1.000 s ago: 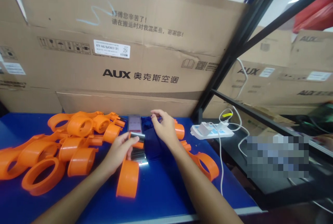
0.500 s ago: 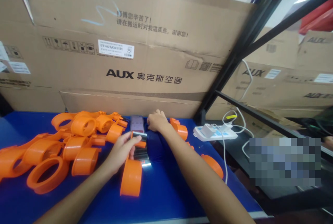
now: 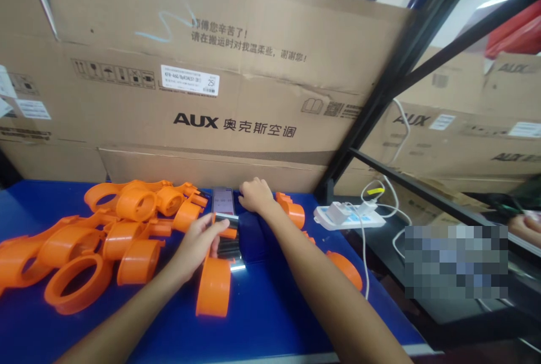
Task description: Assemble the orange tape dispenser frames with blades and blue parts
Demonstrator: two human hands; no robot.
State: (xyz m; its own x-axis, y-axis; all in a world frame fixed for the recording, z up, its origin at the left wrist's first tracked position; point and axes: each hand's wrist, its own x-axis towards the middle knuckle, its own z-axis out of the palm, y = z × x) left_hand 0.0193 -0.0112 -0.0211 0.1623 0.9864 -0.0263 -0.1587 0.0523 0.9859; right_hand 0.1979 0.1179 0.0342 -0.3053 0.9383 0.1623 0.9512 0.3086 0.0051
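Observation:
My left hand (image 3: 203,237) is closed on an orange plastic part (image 3: 213,288), whose wide ring hangs below my fingers toward the table's front. Beside my fingertips are dark, shiny strips (image 3: 228,247) with a bright edge; whether they belong to the orange part I cannot tell. My right hand (image 3: 256,195) is curled, with its fingers folded down at the far end of a dark blue block-like object (image 3: 251,237). What those fingers grip is hidden. A phone (image 3: 223,202) with a lit screen lies between the hands, farther back.
Several orange ringed parts (image 3: 135,200) are heaped on the blue tabletop (image 3: 169,324) at left. More orange pieces (image 3: 344,271) lie right of my right forearm. A white power strip (image 3: 350,216) trails cables. Behind stands a large cardboard box (image 3: 236,99); a black frame post (image 3: 372,105) rises at right.
Both my hands keep their places and their hold. At the far right edge, another person's hand has come further into view. The camera's view has shifted very slightly.

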